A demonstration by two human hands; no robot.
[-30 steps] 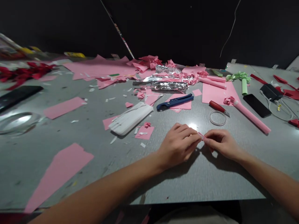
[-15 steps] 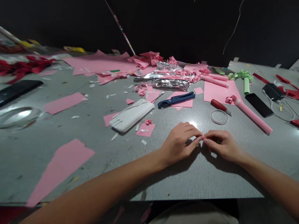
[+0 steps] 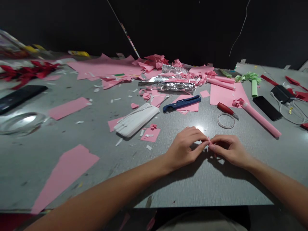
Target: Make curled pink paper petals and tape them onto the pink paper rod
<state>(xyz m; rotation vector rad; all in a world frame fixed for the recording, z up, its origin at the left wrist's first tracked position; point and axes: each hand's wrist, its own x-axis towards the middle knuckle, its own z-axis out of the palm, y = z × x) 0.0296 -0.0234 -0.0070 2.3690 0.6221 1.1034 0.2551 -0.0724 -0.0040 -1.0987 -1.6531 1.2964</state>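
Both hands meet low over the grey table [image 3: 231,179], near its front edge. My left hand [image 3: 185,147] and my right hand [image 3: 228,149] pinch a tiny pink paper piece [image 3: 209,141] between their fingertips. Most of the piece is hidden by the fingers. A clear tape ring [image 3: 226,120] and a red-handled knife [image 3: 227,110] lie just beyond my right hand. A small pink square with a curled scrap [image 3: 149,133] lies to the left of my left hand.
Blue cutters [image 3: 181,104], a white flat pack [image 3: 136,119], foil [image 3: 176,80], pink sheets [image 3: 227,94] and a pink paper roll [image 3: 261,117] lie behind. A black phone [image 3: 267,108] and cables sit at the right. A large pink offcut [image 3: 64,175] lies near the front left.
The hands stay together at the same spot; the fingertips have shifted slightly on the pink piece. The view has shifted a little.
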